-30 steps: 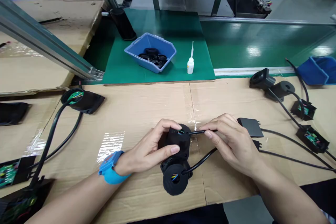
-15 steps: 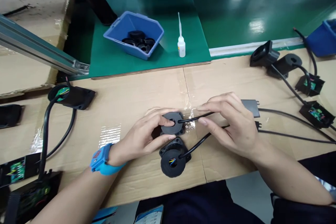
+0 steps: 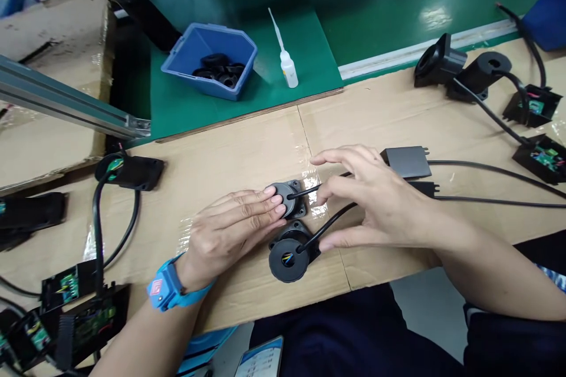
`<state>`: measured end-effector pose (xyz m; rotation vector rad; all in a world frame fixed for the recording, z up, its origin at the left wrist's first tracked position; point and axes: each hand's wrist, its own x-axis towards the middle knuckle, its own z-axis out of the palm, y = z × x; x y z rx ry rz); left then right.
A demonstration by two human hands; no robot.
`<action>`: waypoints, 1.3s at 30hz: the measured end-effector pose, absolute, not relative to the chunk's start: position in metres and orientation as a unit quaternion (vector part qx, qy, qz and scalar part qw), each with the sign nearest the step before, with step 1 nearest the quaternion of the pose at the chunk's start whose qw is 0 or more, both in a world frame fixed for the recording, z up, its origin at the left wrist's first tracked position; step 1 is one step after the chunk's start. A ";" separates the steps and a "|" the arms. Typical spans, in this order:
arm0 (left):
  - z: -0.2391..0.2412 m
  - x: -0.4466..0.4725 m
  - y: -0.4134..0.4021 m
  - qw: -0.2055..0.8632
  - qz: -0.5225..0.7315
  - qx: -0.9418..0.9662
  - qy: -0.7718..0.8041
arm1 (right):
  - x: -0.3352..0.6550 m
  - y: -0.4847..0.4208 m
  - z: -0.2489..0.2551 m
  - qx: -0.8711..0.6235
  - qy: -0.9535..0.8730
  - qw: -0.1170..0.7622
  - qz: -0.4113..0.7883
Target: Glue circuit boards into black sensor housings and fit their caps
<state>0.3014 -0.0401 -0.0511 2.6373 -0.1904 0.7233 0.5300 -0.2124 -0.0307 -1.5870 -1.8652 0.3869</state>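
Note:
My left hand [image 3: 239, 224], with a blue wrist strap [image 3: 170, 288], lies over a black round housing [image 3: 288, 200] with a square flange, its fingertips pressed on the top. The thumb is mostly hidden. A black cable [image 3: 305, 191] comes out of this housing and passes behind my right hand [image 3: 367, 200]. That hand is open, index finger and thumb well apart, beside the cables. Nearer me, a second round housing [image 3: 289, 260] shows coloured wires in its hole. Its own cable [image 3: 329, 225] runs up under the right hand, close above the thumb tip.
Two flat black boxes [image 3: 407, 162] with cables lie to the right. Beyond them are housings [image 3: 480, 73] and open circuit boxes [image 3: 543, 158]. On the green board stand a blue bin [image 3: 210, 79] of black parts and a white bottle [image 3: 289, 69]. More wired units [image 3: 132, 172] are at left.
My left hand has shifted from gripping the upper housing's sides to laying its fingers over the top. My right hand has spread its fingers away from the cable. The camera view has tilted.

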 end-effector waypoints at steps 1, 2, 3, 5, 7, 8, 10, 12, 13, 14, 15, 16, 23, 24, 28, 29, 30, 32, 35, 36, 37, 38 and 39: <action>-0.052 0.302 -0.039 0.219 0.265 0.937 -0.063 | 0.532 -0.212 -0.033 -0.600 -0.719 0.306 0.170; -0.053 0.301 -0.038 0.245 0.271 0.929 -0.056 | 0.533 -0.212 -0.035 -0.593 -0.724 0.292 0.196; -0.055 0.301 -0.037 0.274 0.278 0.919 -0.049 | 0.534 -0.210 -0.037 -0.583 -0.726 0.286 0.225; -0.058 0.299 -0.034 0.318 0.296 0.900 -0.021 | 0.536 -0.206 -0.042 -0.550 -0.715 0.300 0.309; -0.061 0.297 -0.032 0.316 0.322 0.892 0.027 | 0.536 -0.202 -0.045 -0.512 -0.679 0.335 0.405; -0.062 0.296 -0.031 0.299 0.336 0.892 0.054 | 0.535 -0.201 -0.045 -0.498 -0.656 0.356 0.442; -0.063 0.295 -0.030 0.257 0.355 0.894 0.092 | 0.533 -0.201 -0.042 -0.501 -0.613 0.390 0.470; -0.063 0.295 -0.028 0.223 0.360 0.901 0.094 | 0.534 -0.203 -0.037 -0.542 -0.585 0.410 0.442; -0.063 0.295 -0.028 0.210 0.361 0.905 0.087 | 0.536 -0.204 -0.033 -0.572 -0.572 0.415 0.417; -0.063 0.295 -0.027 0.200 0.362 0.907 0.080 | 0.540 -0.207 -0.030 -0.602 -0.560 0.417 0.387; -0.063 0.296 -0.026 0.192 0.364 0.908 0.072 | 0.546 -0.209 -0.027 -0.633 -0.548 0.417 0.354; -0.063 0.296 -0.026 0.187 0.366 0.909 0.065 | 0.553 -0.211 -0.024 -0.664 -0.534 0.415 0.319; -0.062 0.295 -0.026 0.165 0.371 0.912 0.055 | 0.627 -0.227 -0.028 -0.815 -0.400 0.415 0.054; -0.062 0.295 -0.026 0.165 0.369 0.913 0.054 | 0.635 -0.230 -0.029 -0.831 -0.377 0.409 0.022; -0.064 0.295 -0.025 0.171 0.366 0.914 0.043 | 0.660 -0.242 -0.034 -0.875 -0.310 0.369 -0.042; -0.065 0.295 -0.026 0.176 0.365 0.914 0.038 | 0.667 -0.246 -0.034 -0.885 -0.294 0.358 -0.052; -0.066 0.296 -0.026 0.182 0.362 0.914 0.032 | 0.673 -0.251 -0.034 -0.896 -0.275 0.344 -0.061; -0.068 0.298 -0.026 0.187 0.358 0.915 0.023 | 0.687 -0.259 -0.034 -0.923 -0.235 0.295 -0.074; -0.070 0.301 -0.028 0.174 0.356 0.918 0.015 | 0.702 -0.267 -0.034 -0.961 -0.197 0.182 -0.070; -0.070 0.302 -0.029 0.170 0.355 0.919 0.013 | 0.704 -0.267 -0.033 -0.968 -0.194 0.144 -0.074; -0.071 0.303 -0.029 0.169 0.356 0.919 0.011 | 0.705 -0.265 -0.033 -0.970 -0.199 0.110 -0.082; -0.071 0.304 -0.030 0.169 0.358 0.918 0.009 | 0.706 -0.262 -0.032 -0.969 -0.212 0.079 -0.096; -0.071 0.305 -0.030 0.171 0.360 0.917 0.008 | 0.706 -0.258 -0.031 -0.966 -0.230 0.051 -0.110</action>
